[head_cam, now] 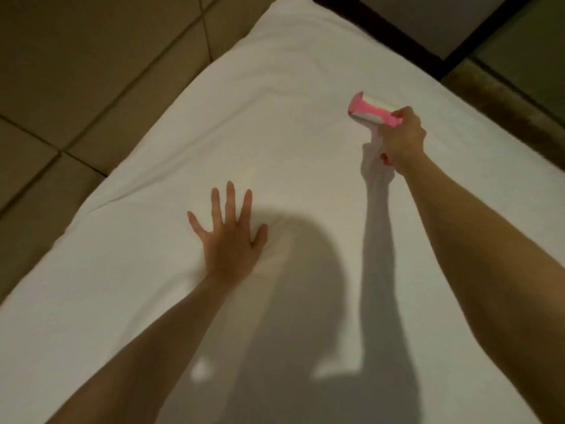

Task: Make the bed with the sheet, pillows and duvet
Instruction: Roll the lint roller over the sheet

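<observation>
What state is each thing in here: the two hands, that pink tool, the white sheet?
sheet: spread over the bed, mostly smooth, faint creases.
left hand: flat on the sheet, fingers straight and spread.
pink roller: head seems to rest on the sheet.
right hand: grips the pink roller's handle.

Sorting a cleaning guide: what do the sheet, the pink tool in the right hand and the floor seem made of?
Sheet: white cloth, matte, softly creased. Pink tool: probably smooth plastic, evenly coloured, with a white roll, perhaps paper. Floor: tan tiles, likely ceramic, judging by straight dark joint lines.
</observation>
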The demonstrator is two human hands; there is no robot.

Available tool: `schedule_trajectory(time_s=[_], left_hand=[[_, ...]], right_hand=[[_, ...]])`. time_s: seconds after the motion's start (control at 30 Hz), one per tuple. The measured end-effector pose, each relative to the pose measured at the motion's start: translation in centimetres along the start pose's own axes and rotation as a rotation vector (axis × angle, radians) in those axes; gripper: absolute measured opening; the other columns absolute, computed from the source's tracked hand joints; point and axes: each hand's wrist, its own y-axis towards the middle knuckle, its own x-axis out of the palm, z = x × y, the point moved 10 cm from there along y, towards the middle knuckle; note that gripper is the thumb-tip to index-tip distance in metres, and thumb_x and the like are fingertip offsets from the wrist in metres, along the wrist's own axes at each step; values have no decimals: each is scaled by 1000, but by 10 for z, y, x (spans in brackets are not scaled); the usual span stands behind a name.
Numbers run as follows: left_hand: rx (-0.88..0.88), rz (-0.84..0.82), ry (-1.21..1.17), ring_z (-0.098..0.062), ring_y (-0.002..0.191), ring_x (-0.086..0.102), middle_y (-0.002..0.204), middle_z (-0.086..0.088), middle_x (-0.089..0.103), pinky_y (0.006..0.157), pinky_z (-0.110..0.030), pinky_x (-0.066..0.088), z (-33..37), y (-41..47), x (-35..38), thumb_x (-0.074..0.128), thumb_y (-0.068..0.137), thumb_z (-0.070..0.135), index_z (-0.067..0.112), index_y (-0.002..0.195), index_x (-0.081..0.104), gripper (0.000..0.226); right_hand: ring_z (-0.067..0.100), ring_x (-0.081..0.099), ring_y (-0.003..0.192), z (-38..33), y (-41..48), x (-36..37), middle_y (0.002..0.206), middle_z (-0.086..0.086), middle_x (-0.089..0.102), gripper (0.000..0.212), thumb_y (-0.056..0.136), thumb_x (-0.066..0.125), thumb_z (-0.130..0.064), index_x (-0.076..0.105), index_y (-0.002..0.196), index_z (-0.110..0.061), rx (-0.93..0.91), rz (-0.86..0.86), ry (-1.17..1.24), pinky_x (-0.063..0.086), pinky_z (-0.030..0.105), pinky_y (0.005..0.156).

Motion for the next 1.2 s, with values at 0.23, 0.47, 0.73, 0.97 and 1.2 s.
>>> schedule_trajectory(time_s=[0.23,0.47,0.73,0.97,1.2], left_hand=[[8,69,47,-31,147,5,160,-5,9,105,-69,8,-3,2,3,31,92,56,24,150,24,67],[10,134,66,-31,147,10,160,-4,13,106,-67,10,0,0,1,30,91,55,25,150,25,66],[-3,141,62,-29,147,12,159,-3,15,107,-66,11,-1,4,1,31,91,55,26,149,29,65],[-10,121,66,-31,147,11,160,-4,15,106,-67,11,-2,3,4,30,91,54,24,149,28,65],[-9,106,45,-32,147,9,159,-5,15,105,-69,10,-1,4,5,32,91,52,23,149,28,65]], right_hand=[[18,55,96,-37,68,8,105,-1,48,30,93,43,-12,47,123,-13,-53,38,4,57,37,82],[12,53,92,-40,108,18,116,1,57,23,92,42,-11,45,113,-19,-85,116,30,42,17,53],[15,53,90,-40,112,24,127,7,55,37,94,43,-12,41,130,-15,-88,125,6,49,23,71],[11,57,76,-30,94,28,115,4,55,38,94,41,-12,38,131,-20,-45,76,53,45,15,41],[21,58,94,-13,49,24,117,9,56,44,93,41,-9,36,135,-20,-73,64,57,53,26,69]])
